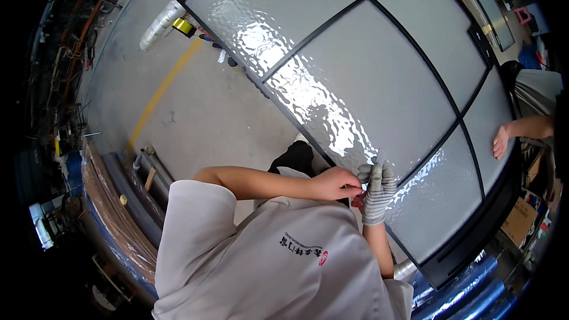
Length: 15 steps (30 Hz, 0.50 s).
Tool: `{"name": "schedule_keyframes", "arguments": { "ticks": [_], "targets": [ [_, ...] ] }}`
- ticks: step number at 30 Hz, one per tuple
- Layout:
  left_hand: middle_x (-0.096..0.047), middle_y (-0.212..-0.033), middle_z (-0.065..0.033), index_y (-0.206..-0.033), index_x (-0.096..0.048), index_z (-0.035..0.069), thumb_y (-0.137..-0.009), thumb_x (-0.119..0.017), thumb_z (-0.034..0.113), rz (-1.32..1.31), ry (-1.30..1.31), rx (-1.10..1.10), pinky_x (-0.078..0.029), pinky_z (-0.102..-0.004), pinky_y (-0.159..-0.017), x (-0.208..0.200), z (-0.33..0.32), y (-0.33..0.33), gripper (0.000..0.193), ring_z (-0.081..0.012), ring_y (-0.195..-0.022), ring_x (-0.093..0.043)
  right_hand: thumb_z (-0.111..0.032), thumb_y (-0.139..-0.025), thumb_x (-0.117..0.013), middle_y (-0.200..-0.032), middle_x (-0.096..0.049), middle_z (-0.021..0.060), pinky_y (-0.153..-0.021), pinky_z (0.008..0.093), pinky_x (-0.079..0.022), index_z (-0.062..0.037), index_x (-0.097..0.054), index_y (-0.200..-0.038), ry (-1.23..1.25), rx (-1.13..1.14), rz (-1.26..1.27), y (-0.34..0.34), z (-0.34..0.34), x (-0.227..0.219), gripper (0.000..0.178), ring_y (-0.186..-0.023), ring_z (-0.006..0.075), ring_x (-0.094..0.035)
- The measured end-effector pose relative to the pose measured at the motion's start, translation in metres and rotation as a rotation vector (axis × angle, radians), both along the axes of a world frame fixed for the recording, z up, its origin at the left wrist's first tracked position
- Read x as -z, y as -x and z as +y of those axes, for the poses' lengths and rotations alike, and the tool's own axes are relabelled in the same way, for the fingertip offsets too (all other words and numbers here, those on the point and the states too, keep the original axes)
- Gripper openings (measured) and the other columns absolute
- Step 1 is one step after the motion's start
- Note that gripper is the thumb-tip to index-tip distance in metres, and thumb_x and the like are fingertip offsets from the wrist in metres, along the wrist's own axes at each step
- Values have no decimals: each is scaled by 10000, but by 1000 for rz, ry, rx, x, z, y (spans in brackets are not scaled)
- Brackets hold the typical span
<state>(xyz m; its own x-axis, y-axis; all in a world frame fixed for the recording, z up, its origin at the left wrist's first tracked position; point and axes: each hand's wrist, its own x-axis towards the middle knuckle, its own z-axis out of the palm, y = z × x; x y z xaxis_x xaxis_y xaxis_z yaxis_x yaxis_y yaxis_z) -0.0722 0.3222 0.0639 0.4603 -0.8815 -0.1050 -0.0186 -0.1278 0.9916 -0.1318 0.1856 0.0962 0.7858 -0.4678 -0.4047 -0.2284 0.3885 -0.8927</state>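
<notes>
In front of my shirt, my right hand [377,195] wears a grey-and-white striped work glove, its fingers stretched upward. My bare left hand [335,185] is closed, its fingertips pinched close beside the glove's thumb side; what they grip is hidden. A small dark-red thing [357,201] shows just below these fingertips, too small to name. Both hands are over the near edge of a large framed panel [385,77] of rippled, frosted glass with black bars crossing it. Light glares off the glass.
Another person's hand [501,142] rests on the panel's right side. Wrapped lengths of profile [118,213] lie at the left, blue-wrapped ones [462,287] at lower right. A cardboard box [519,221] stands at right. A yellow line [166,92] crosses the floor, near a yellow roll [184,27].
</notes>
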Motion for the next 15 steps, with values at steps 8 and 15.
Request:
{"name": "schedule_keyframes", "arguments": {
  "ticks": [8, 15],
  "targets": [
    [-616, -904, -82, -905, -637, 44, -769, -679, 84, -722, -17, -412, -472, -375, -739, 12, 120, -104, 149, -268, -852, -574, -127, -864, -649, -917, -648, 161, -686, 369, -517, -73, -686, -1025, 870, -695, 136, -75, 20, 23, 173, -756, 292, -635],
    [-512, -1254, -154, -1173, -541, -2, -840, -638, 231, -1149, -600, -849, -357, -456, -1000, 35, 217, -285, 417, -350, -1152, -442, -249, -865, -591, -945, -656, 127, -779, 399, -495, -124, -650, -1055, 951, -952, 11, -191, 105, 48, 235, -898, 315, -625]
  ]
}}
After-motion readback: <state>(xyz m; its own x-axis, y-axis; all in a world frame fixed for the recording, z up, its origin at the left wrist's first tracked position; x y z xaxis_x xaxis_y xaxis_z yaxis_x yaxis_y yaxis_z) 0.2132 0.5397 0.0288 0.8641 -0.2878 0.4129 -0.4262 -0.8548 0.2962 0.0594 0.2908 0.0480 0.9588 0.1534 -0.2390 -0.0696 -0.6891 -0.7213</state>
